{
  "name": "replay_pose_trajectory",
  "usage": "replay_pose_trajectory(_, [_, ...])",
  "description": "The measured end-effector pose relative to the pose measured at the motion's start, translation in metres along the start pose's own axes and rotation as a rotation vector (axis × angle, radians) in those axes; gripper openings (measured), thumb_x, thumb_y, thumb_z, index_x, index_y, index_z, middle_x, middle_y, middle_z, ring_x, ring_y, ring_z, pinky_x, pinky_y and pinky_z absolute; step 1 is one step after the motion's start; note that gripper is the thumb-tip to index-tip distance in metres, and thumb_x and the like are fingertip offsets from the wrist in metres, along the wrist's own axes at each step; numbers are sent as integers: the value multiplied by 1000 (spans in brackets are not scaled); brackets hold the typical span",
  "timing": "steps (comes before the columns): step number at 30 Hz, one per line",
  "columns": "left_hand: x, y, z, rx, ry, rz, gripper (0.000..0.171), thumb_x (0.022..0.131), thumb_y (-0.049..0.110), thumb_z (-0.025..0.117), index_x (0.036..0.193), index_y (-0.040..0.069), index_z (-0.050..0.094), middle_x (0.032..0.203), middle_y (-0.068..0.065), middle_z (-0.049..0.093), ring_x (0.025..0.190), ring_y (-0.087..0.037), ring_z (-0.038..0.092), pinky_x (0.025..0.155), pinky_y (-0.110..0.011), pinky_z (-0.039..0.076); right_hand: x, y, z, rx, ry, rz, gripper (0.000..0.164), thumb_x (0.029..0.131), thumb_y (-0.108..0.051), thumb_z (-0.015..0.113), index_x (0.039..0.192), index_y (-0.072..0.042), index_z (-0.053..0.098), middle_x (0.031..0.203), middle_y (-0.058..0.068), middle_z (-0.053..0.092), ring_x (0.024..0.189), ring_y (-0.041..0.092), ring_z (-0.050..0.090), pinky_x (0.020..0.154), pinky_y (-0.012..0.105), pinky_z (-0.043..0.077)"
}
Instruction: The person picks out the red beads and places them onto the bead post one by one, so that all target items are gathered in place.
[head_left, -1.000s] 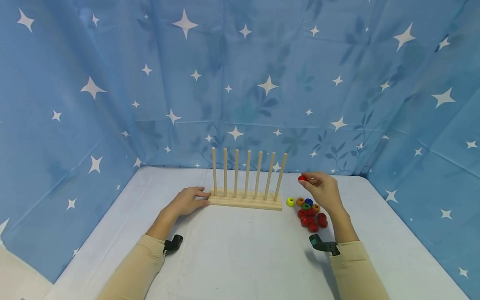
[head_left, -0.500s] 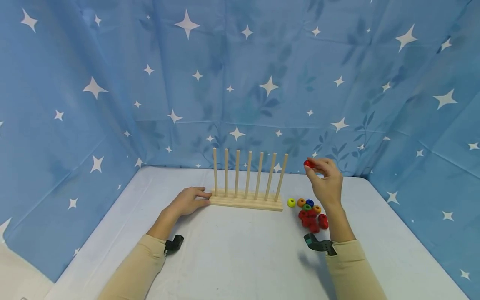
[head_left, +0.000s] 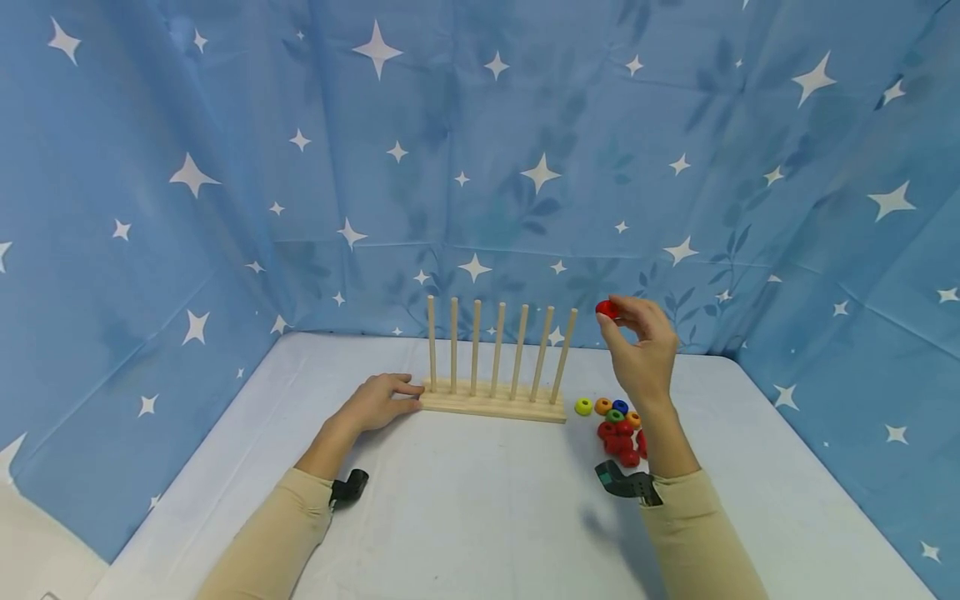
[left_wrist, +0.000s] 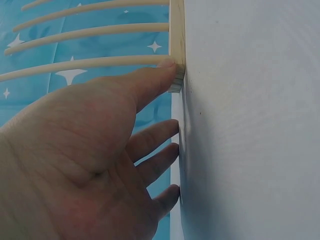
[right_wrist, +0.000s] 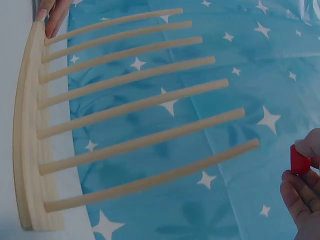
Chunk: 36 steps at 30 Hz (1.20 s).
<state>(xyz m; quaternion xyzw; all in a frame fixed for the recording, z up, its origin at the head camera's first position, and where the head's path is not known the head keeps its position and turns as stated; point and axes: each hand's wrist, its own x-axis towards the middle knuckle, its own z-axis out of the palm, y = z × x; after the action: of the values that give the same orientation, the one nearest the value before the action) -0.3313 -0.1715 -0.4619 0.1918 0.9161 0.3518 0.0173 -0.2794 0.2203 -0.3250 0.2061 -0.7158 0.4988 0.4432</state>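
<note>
The wooden peg rack (head_left: 495,406) stands at mid-table, a row of several upright rods on a flat base. My left hand (head_left: 378,402) holds the base's left end. In the left wrist view, the thumb (left_wrist: 155,80) lies on that end, with other fingertips down by the white tabletop. My right hand (head_left: 645,346) is raised just right of the rack, pinching a red bead (head_left: 607,309) between thumb and fingertips near the height of the rod tops. The right wrist view shows this red bead (right_wrist: 300,160) apart from the nearest rod's tip, and bare rods.
Loose beads lie right of the rack: a yellow bead (head_left: 583,407), orange ones, a blue bead (head_left: 620,407), a green bead (head_left: 615,416) and a cluster of red beads (head_left: 621,442). My right forearm partly covers the red ones. A blue starred curtain (head_left: 480,167) hangs behind the table.
My right hand has lifted the red bead up from over the pile, then shifted it slightly left toward the rack. The left hand and rack have stayed put.
</note>
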Motion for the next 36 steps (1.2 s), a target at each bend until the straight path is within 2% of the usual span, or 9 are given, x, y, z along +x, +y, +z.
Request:
replay_pose_trajectory(6, [0, -2, 1, 8, 8, 10, 35, 100, 27, 71, 131, 13, 74, 155, -24, 51, 147, -51, 40, 118, -68, 33, 8, -11, 15, 38, -27, -59, 29, 87, 17, 71, 117, 16, 70, 110, 34, 63, 97, 17, 67, 92, 15, 55])
replay_pose_trajectory(14, [0, -3, 5, 14, 13, 12, 35, 99, 29, 72, 130, 14, 75, 154, -24, 53, 146, -51, 42, 118, -67, 34, 12, -20, 34, 7, -73, -128, 27, 86, 14, 74, 114, 12, 73, 106, 30, 68, 92, 38, 67, 89, 17, 56])
replay_pose_trajectory(25, [0, 0, 5, 8, 8, 1, 35, 99, 29, 72, 131, 15, 74, 155, -22, 52, 148, -49, 40, 119, -65, 33, 18, -30, 59, -1, -151, -171, 28, 87, 13, 75, 114, 12, 73, 105, 29, 68, 94, 40, 69, 90, 21, 57])
replay_pose_trajectory(31, [0, -1, 3, 21, 19, 9, 34, 98, 29, 73, 130, 15, 75, 154, -22, 53, 147, -49, 42, 118, -66, 34, 22, -32, 74, 0, -180, -201, 28, 85, 13, 76, 114, 13, 73, 105, 30, 68, 93, 42, 70, 87, 35, 59])
replay_pose_trajectory(36, [0, -2, 1, 28, 24, 16, 35, 97, 29, 75, 129, 14, 76, 152, -23, 55, 145, -50, 44, 118, -65, 35, 25, -15, 86, -2, -202, -199, 30, 87, 10, 77, 116, 9, 73, 107, 27, 69, 95, 39, 70, 86, 47, 59])
